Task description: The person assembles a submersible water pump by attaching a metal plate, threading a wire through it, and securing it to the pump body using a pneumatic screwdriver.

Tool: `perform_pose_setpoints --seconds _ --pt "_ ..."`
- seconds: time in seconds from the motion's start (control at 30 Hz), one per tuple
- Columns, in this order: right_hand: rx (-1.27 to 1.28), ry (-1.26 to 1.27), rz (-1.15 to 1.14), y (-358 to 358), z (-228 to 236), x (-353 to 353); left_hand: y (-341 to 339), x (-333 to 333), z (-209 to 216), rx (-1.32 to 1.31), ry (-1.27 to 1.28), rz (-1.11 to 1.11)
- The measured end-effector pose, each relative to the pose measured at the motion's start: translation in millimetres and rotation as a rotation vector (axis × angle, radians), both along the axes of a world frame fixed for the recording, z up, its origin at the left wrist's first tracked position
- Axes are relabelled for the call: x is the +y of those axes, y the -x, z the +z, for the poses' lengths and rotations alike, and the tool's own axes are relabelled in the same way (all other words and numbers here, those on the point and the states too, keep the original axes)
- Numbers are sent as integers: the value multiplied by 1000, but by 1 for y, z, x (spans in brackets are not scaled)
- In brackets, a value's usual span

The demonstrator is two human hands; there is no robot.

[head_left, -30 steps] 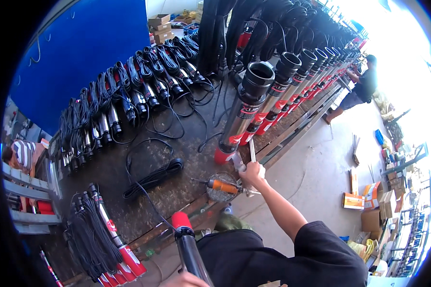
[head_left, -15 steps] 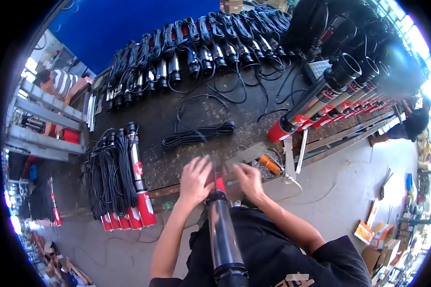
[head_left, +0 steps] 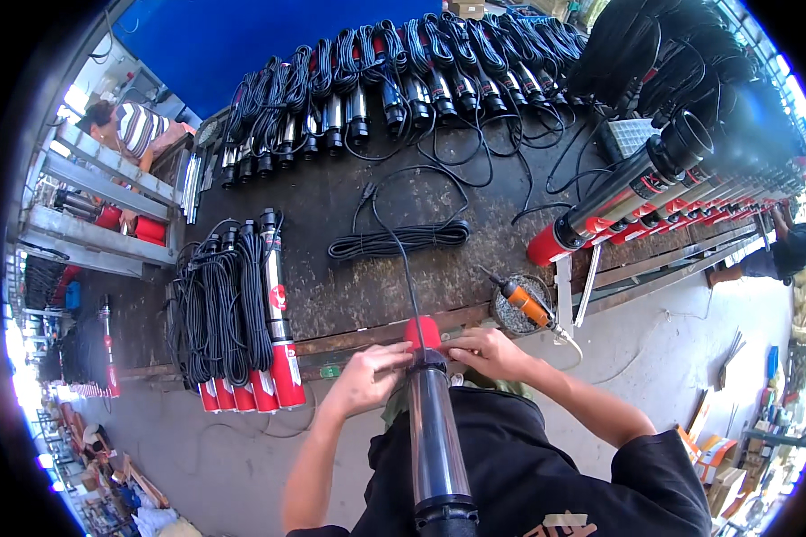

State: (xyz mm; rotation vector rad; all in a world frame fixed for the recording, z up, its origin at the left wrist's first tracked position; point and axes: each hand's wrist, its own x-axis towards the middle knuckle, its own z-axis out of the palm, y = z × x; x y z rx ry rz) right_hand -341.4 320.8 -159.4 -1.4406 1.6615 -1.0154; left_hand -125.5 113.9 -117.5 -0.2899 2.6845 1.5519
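Observation:
A submersible pump (head_left: 434,434) with a steel body leans lengthwise in front of me, its red end (head_left: 428,333) at the bench edge. My left hand (head_left: 372,380) presses its fingers against the pump's dark collar from the left. On the other side, my right hand (head_left: 493,353) has curled fingers closed at the same collar. Whether a small part lies under the fingertips is hidden. The pump's black cable runs over the red end to a bundled cable (head_left: 398,242) on the bench.
An orange power screwdriver (head_left: 527,302) rests across a bowl of small metal parts (head_left: 509,320) at the bench edge. Pumps with bundled cables (head_left: 233,313) lie left; more (head_left: 358,112) line the back. Others (head_left: 618,197) lean right. A person (head_left: 130,130) is far left, another (head_left: 793,246) far right.
A grey textured strip by my right hand no longer shows. Both hands have moved nearer the collar, one on each side. The view has shifted, and the red end is more exposed.

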Motion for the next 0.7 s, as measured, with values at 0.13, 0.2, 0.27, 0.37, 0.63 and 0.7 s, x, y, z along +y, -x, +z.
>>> perform_pose_setpoints --seconds 0.13,0.2,0.27,0.37,0.63,0.7 --pt "6 106 -8 -9 5 4 -15 24 5 19 44 36" --pt "17 36 33 -8 15 8 -15 33 7 32 41 80" --pt "41 -44 77 -6 20 8 -16 42 11 31 66 116" --pt "-49 -71 96 -1 21 9 -14 49 18 11 123 132" --pt "196 -10 113 -9 34 5 -9 69 9 79 500 199" --pt "297 -7 142 -22 48 0 -16 73 -14 164 449 311"
